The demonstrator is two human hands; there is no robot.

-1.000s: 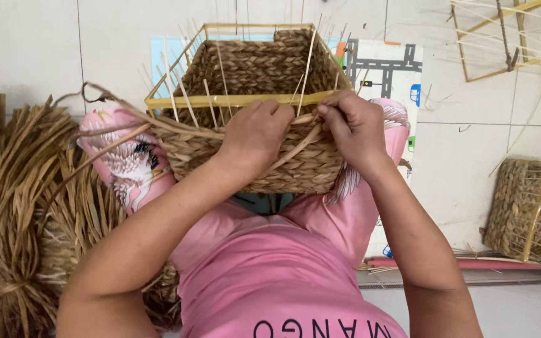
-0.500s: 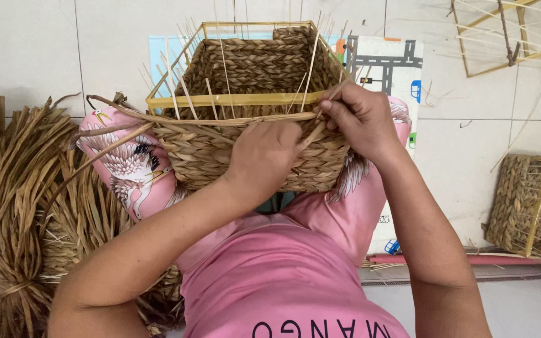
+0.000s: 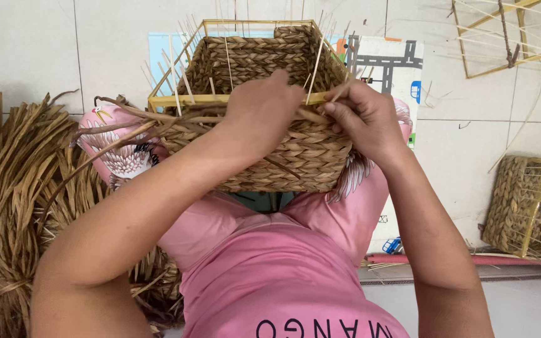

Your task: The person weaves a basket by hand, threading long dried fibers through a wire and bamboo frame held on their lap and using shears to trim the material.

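Note:
A half-woven straw basket (image 3: pixel 295 156) on a yellow wire frame rests on my lap, its open top facing away. My left hand (image 3: pixel 264 109) presses on the near rim and grips the braided straw strand (image 3: pixel 158 122) that trails off to the left. My right hand (image 3: pixel 364 119) pinches the same strand's end at the rim, next to an upright thin stake (image 3: pixel 315 69). Both hands sit side by side on the top edge of the near wall.
A big bundle of loose dried straw (image 3: pixel 14 206) lies on the floor at my left. A second woven basket on a wire frame (image 3: pixel 533 206) stands at the right. A bare yellow wire frame (image 3: pixel 508 37) lies at the top right. A play mat (image 3: pixel 389 62) lies under the basket.
My left hand has slid up the basket wall to the rim, beside my right hand. The basket has shifted slightly.

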